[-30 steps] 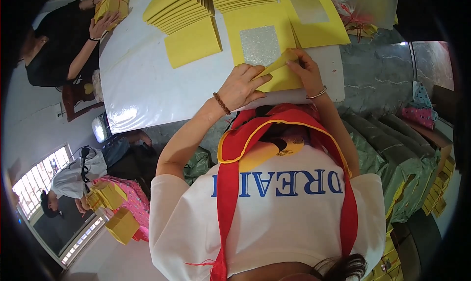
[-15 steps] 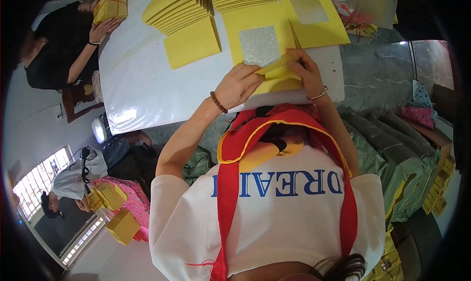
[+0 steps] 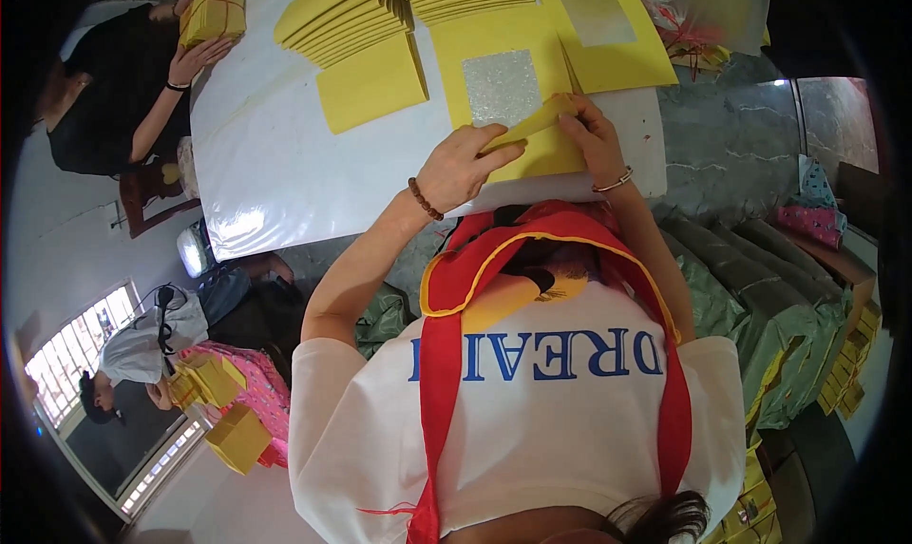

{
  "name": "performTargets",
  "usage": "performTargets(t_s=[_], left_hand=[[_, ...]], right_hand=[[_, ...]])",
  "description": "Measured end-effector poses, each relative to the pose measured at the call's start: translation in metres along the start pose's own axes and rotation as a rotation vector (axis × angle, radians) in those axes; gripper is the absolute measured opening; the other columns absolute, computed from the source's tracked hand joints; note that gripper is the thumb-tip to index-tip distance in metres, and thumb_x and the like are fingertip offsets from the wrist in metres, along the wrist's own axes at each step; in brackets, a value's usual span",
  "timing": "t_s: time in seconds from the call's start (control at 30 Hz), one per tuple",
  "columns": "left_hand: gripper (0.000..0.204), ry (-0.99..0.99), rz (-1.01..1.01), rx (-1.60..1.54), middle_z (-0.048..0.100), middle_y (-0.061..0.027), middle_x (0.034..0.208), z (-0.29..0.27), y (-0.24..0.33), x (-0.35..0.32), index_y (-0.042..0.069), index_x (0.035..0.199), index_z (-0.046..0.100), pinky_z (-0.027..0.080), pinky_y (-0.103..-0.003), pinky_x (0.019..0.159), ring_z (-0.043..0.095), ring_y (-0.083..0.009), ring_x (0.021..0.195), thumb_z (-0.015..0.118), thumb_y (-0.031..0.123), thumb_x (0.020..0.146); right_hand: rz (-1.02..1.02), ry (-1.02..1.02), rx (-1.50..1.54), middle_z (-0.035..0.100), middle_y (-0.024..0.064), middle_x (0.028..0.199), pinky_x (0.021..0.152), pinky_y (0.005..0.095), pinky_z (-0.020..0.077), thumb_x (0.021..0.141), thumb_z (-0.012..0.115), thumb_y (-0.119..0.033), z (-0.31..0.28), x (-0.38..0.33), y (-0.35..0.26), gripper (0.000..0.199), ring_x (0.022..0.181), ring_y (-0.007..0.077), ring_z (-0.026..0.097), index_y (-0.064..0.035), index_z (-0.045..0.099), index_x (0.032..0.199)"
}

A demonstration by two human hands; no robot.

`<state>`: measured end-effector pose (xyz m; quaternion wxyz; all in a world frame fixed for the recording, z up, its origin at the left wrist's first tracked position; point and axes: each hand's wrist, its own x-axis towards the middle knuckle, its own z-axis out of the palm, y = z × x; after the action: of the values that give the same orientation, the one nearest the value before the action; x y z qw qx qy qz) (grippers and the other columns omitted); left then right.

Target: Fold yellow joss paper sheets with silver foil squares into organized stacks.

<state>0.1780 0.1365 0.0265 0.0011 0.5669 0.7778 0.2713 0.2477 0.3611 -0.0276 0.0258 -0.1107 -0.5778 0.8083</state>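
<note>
At the table's near edge lies a yellow paper sheet (image 3: pixel 541 157) with its near edge lifted in a fold. A shiny square patch (image 3: pixel 500 84) sits on the sheet, partly covered by the fold. My left hand (image 3: pixel 464 167) pinches the left end of the folded strip between thumb and fingers. The strip's right end is held by my right hand (image 3: pixel 597 137), thumb on top and fingers curled over it. A second yellow sheet (image 3: pixel 646 55) with a pale square lies just right of the first. Left of it rests a folded yellow piece (image 3: pixel 372 84).
Fanned stacks of folded yellow paper (image 3: pixel 342 21) cover the far part of the white table (image 3: pixel 261 164). At far left a co-worker's hand (image 3: pixel 198 61) rests on a tied yellow bundle (image 3: pixel 213 14). Green wrapped bales (image 3: pixel 760 306) stand at right. Another person (image 3: pixel 157 330) sits lower left.
The folded strip is raised a little more at its left end, and my left thumb has shifted right along it. My right hand stays nearly in place.
</note>
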Motion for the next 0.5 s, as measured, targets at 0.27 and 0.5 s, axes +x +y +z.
performTargets(t_s=[0.27,0.5], left_hand=[[0.045,-0.112,-0.024,0.132,0.049,-0.009,0.118,-0.002,0.015,0.003,0.013,0.112,0.056,0.039,-0.038,0.081,0.048,-0.0267,0.1,0.068,0.025,0.071],[0.042,-0.142,-0.052,0.058,0.05,-0.0076,0.117,-0.008,0.01,0.005,0.013,0.109,0.056,0.036,-0.037,0.086,0.046,-0.0254,0.103,0.068,0.027,0.071]], right_hand=[[-0.053,0.022,-0.108,0.053,-0.0006,0.108,0.081,0.0219,0.0402,0.084,0.061,-0.016,0.003,-0.001,-0.003,0.027,0.092,0.0079,0.049,-0.0039,0.057,0.109],[-0.015,0.017,-0.051,0.053,-0.0016,0.104,0.08,0.0213,0.0405,0.084,0.061,-0.016,0.003,-0.001,-0.003,0.028,0.09,0.0071,0.049,-0.0041,0.057,0.109]])
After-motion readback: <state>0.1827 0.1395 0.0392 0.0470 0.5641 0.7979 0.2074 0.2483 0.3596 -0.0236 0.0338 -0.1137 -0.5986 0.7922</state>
